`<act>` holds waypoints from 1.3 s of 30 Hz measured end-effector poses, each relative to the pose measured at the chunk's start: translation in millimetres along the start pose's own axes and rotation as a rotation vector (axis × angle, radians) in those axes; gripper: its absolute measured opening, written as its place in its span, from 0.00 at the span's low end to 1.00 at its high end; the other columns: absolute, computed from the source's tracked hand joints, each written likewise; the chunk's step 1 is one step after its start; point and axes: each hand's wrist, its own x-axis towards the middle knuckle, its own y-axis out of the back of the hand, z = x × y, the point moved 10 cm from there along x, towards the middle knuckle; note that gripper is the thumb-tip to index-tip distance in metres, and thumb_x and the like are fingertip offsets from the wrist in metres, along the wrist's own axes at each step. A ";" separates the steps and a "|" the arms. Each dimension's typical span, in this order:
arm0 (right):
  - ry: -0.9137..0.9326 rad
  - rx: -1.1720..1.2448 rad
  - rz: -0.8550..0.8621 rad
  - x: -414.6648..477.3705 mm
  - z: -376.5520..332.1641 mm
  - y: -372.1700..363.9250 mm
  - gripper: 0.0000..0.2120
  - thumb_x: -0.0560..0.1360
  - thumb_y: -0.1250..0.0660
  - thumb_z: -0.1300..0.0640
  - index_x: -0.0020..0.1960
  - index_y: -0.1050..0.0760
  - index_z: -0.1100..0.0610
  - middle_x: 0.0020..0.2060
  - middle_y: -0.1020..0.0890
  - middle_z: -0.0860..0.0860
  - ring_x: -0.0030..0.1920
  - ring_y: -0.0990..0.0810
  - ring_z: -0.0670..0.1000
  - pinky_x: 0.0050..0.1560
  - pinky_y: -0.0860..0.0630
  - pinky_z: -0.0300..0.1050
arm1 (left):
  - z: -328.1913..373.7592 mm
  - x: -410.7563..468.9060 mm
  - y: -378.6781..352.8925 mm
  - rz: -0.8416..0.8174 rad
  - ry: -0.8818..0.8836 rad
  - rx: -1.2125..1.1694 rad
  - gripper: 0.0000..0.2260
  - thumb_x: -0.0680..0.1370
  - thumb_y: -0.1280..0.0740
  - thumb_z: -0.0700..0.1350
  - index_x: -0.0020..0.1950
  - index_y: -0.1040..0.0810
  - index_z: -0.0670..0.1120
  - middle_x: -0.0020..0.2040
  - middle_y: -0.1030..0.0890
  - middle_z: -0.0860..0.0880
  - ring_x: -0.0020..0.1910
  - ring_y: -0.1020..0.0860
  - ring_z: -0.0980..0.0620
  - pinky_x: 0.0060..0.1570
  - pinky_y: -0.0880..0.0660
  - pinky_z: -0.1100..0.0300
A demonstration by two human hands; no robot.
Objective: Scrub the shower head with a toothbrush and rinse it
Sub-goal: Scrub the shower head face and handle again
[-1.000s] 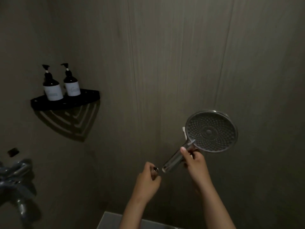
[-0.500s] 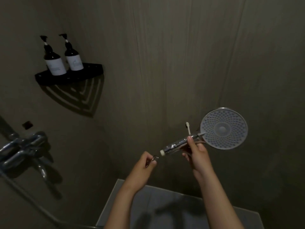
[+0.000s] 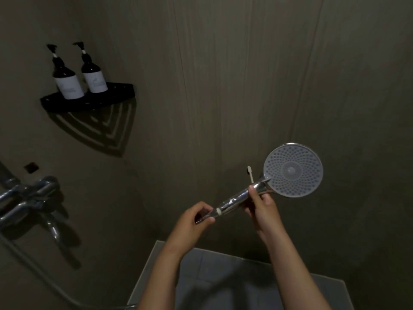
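Head view: dim shower stall with grey-brown wall panels (image 3: 223, 86). The right hand (image 3: 263, 209) is closed around the round chrome shower head (image 3: 292, 170) and white toothbrush (image 3: 250, 174); the left hand (image 3: 192, 222) pinches the hose end. A black corner shelf (image 3: 89, 101) carries two dark pump bottles (image 3: 78, 77).

Two dark pump bottles w/ pale labels, left bottle (image 3: 66, 80) and right bottle (image 3: 93, 76), stand upright side by side on a black corner shelf (image 3: 107, 98) up to my left. Shelf throws a striped shadow on the wall (image 3: 212, 86) below it. Chrome mixer tap (image 3: 26, 198) sits lower left, near a small dark square (image 3: 31, 167) on the wall. Grey ledge (image 3: 223, 276) lies below me.
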 end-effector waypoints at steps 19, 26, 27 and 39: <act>-0.001 -0.003 -0.003 -6.8 6.6 -9.4 0.09 0.75 0.33 0.58 0.51 0.24 0.63 0.42 0.16 0.55 0.44 0.17 0.50 0.39 0.21 0.36 | -13.5 -8.8 15.9 0.114 0.061 -0.277 0.09 0.72 0.29 0.34 0.42 0.19 0.49 0.36 0.19 0.53 0.35 0.23 0.61 0.32 0.27 0.65; -0.086 0.025 0.086 -11.5 18.5 1.2 0.12 0.75 0.33 0.59 0.55 0.25 0.65 0.48 0.18 0.59 0.50 0.19 0.54 0.44 0.23 0.41 | -5.6 -15.1 21.1 0.219 -0.006 -0.088 0.14 0.66 0.24 0.35 0.38 0.22 0.54 0.40 0.17 0.56 0.38 0.21 0.66 0.40 0.26 0.71; -0.083 0.031 0.095 -12.3 18.7 2.2 0.12 0.75 0.33 0.59 0.55 0.25 0.65 0.48 0.18 0.58 0.50 0.19 0.53 0.44 0.23 0.41 | -3.4 -15.4 21.0 0.224 -0.020 -0.050 0.14 0.67 0.24 0.36 0.38 0.23 0.55 0.40 0.18 0.57 0.38 0.22 0.67 0.40 0.27 0.73; -0.036 -0.037 0.139 -17.6 18.2 12.6 0.07 0.74 0.32 0.58 0.49 0.24 0.62 0.42 0.17 0.57 0.42 0.19 0.51 0.38 0.22 0.39 | -21.8 -16.0 -9.5 -0.042 0.147 -0.171 0.04 0.78 0.35 0.42 0.43 0.24 0.49 0.31 0.21 0.54 0.30 0.27 0.62 0.36 0.32 0.64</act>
